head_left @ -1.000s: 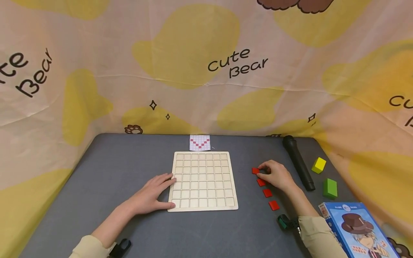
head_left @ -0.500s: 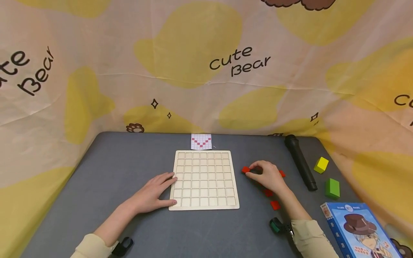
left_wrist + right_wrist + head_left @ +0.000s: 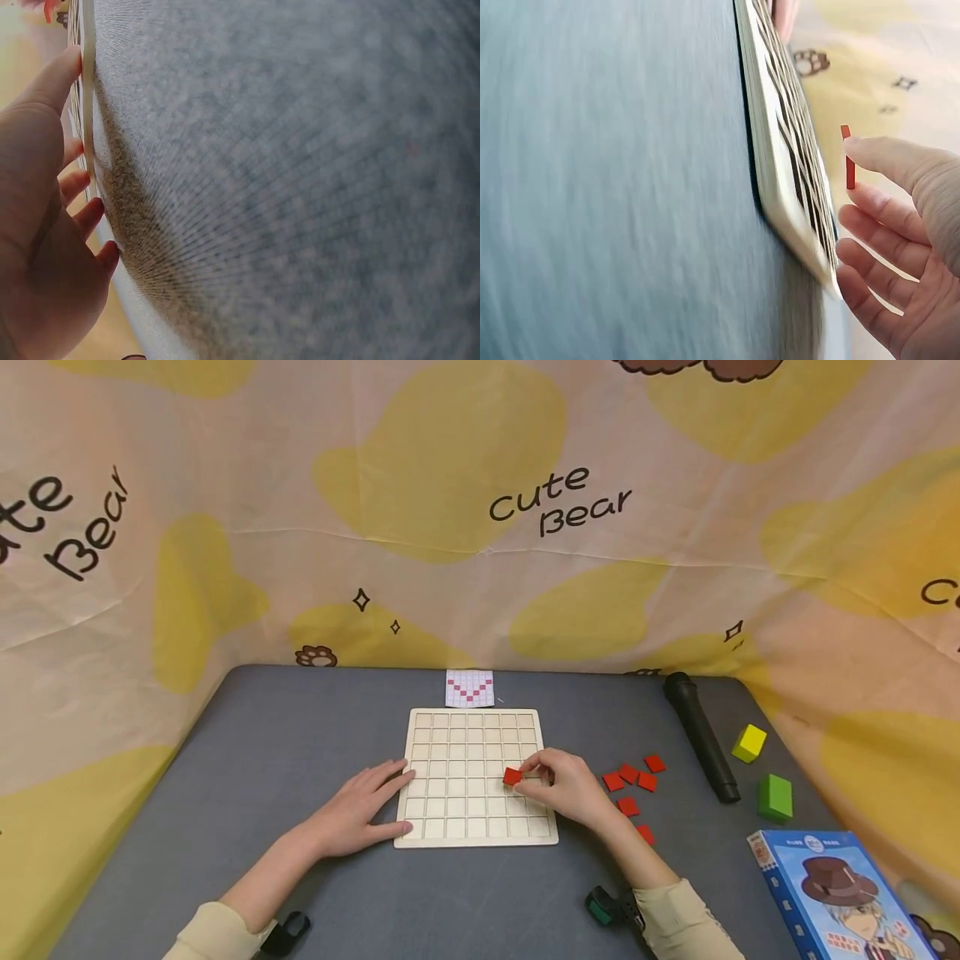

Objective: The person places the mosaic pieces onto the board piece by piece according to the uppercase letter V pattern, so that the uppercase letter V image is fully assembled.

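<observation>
A pale wooden grid board (image 3: 457, 787) lies mid-table. My left hand (image 3: 352, 810) rests at its left edge with thumb and fingertips on the rim; in the left wrist view the fingers (image 3: 88, 217) touch the board's side. Over the right part of the board, my right hand (image 3: 562, 785) pinches a thin red square tile (image 3: 512, 776) between thumb and finger. The right wrist view shows this tile (image 3: 850, 161) edge-on, raised above the grid. Several loose red tiles (image 3: 627, 773) lie on the table right of the board.
Behind the board is a small pattern card (image 3: 470, 688) with a V of red squares. At the right are a black microphone (image 3: 701, 739), a yellow block (image 3: 749, 743), a green block (image 3: 776, 798) and a blue illustrated box (image 3: 832, 893). A printed cloth hangs behind the table.
My right hand has taken a red tile from the group at the right and carried it left over the board. My left hand has stayed at the board's edge.
</observation>
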Motion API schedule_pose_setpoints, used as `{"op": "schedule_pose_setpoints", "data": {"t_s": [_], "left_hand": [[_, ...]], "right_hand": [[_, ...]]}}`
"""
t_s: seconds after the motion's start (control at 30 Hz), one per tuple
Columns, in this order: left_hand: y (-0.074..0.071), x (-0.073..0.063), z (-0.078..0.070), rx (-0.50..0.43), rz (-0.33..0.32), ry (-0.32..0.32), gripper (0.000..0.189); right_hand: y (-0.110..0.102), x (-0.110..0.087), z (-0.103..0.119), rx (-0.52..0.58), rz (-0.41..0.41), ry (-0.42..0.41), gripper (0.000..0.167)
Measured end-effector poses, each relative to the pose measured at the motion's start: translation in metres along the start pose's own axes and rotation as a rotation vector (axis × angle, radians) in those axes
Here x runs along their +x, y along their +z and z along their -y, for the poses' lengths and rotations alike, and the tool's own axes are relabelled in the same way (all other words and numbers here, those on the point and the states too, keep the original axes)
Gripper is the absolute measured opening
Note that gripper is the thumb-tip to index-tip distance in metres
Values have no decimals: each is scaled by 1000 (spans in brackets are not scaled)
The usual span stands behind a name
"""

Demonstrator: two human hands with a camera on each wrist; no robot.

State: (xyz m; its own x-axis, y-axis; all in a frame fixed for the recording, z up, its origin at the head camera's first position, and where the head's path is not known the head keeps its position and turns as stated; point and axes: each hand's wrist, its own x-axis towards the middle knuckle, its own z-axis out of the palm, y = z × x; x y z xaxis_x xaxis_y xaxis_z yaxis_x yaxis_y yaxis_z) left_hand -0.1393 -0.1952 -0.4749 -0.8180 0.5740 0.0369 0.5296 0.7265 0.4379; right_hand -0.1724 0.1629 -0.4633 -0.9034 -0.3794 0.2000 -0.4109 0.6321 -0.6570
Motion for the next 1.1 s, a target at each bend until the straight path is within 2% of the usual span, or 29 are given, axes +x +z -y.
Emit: {"op": "schedule_pose_setpoints", "data": {"t_s": [0.17,0.4,0.77,1.1], "left_hand": [[1,-1,0,3,20,-17,77],[1,0,0,3,-11,8,75],[1,1,0,6,5,-10,76],[1,0,0,0,24,-24,77]], "right_hand": [[15,-1,13,-11,18,-58,17],[31,-2,24,-115,51,-95,18],[39,0,27,-156,66,-165,21],[40,-3,25,-127,63,-191,26]]}}
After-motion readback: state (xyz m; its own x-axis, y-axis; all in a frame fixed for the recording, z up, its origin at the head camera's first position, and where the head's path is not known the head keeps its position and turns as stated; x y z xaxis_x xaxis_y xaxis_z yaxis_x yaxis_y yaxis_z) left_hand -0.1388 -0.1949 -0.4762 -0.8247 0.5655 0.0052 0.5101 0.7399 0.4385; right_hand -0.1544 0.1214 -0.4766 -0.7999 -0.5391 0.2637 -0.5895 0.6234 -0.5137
